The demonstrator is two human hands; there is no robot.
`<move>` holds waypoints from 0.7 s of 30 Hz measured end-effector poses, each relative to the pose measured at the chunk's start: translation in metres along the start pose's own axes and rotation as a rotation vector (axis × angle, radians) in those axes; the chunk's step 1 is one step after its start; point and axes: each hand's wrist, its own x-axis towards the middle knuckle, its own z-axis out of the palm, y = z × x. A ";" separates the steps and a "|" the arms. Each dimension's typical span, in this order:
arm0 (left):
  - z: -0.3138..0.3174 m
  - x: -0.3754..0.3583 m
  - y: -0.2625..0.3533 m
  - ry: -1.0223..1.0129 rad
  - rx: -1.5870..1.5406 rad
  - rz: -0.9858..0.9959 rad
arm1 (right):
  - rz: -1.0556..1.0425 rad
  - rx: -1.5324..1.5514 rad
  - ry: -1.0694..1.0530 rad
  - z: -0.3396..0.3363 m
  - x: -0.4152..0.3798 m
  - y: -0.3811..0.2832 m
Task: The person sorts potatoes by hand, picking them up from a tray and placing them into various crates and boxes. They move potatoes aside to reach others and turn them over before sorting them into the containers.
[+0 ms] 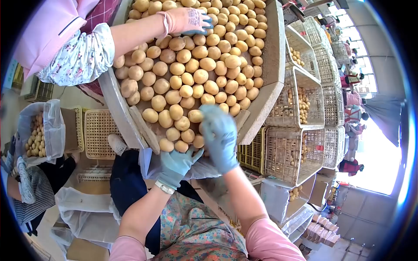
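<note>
Many round yellow-brown fruits or potatoes (pixel 200 76) cover a sorting tray with raised grey sides (pixel 261 114). My left hand (pixel 177 164), in a light blue glove, is at the tray's narrow lower opening, fingers apart against the lowest pieces. Gloved too, my right hand (pixel 220 137) hangs over the opening's right side, blurred, with its fingers curled; anything inside them is hidden. Below the opening, a plastic-lined container (pixel 198 168) shows partly behind my hands. A co-worker's gloved hand (pixel 191 21) rests on the pieces at the upper left of the tray.
Stacked plastic crates (pixel 283 150), some holding the same produce, stand at the right. On the left are a lined box (pixel 53 130) of produce, a yellowish crate (pixel 99 130) and another person (pixel 32 191). More people are in the far right background.
</note>
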 end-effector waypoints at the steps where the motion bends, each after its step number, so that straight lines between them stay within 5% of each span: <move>1: 0.012 0.002 -0.003 0.064 -0.057 0.016 | -0.074 -0.059 0.074 0.001 0.010 0.024; 2: 0.022 0.004 -0.005 0.123 -0.113 0.031 | -0.038 -0.200 0.171 0.005 0.023 0.031; 4: 0.026 0.007 -0.006 0.171 -0.032 0.032 | 0.090 -0.158 -0.116 0.017 0.039 0.036; 5: 0.022 0.007 -0.006 0.156 -0.011 0.027 | -0.051 -0.391 -0.299 0.030 0.031 0.030; 10: 0.012 0.005 0.001 -0.026 -0.073 -0.005 | -0.044 -0.246 -0.301 0.013 -0.025 -0.002; 13: -0.007 -0.003 0.004 0.026 -0.289 0.031 | 0.001 -0.244 -0.357 0.016 -0.049 -0.019; 17: -0.010 -0.006 0.002 0.051 -0.115 0.059 | 0.040 -0.149 -0.336 0.021 -0.047 -0.032; 20: -0.022 -0.009 0.002 -0.066 -1.394 -0.072 | -0.181 -0.034 -0.191 0.031 -0.016 -0.045; 21: -0.014 -0.006 0.002 -0.004 -1.366 -0.068 | -0.210 -0.057 -0.264 0.044 -0.021 -0.038</move>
